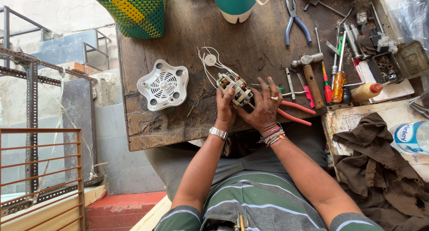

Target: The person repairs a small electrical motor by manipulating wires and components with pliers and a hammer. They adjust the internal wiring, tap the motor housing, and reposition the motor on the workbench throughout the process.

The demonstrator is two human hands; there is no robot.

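Wooden bench (178, 119) | both hands grasp motor (234, 89) | white fan cover (162, 84) left | red pliers (295, 112) under right hand (263, 108)

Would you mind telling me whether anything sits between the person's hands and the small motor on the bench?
Nothing visible does. Both the left hand and the right hand already hold the motor directly, fingers wrapped on its sides. The red-handled pliers lie under the right hand, and the white vented cover lies apart, to the left.

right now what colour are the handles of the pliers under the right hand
Red, seen in the head view: the pliers lie on the wooden table, partly beneath the right hand.
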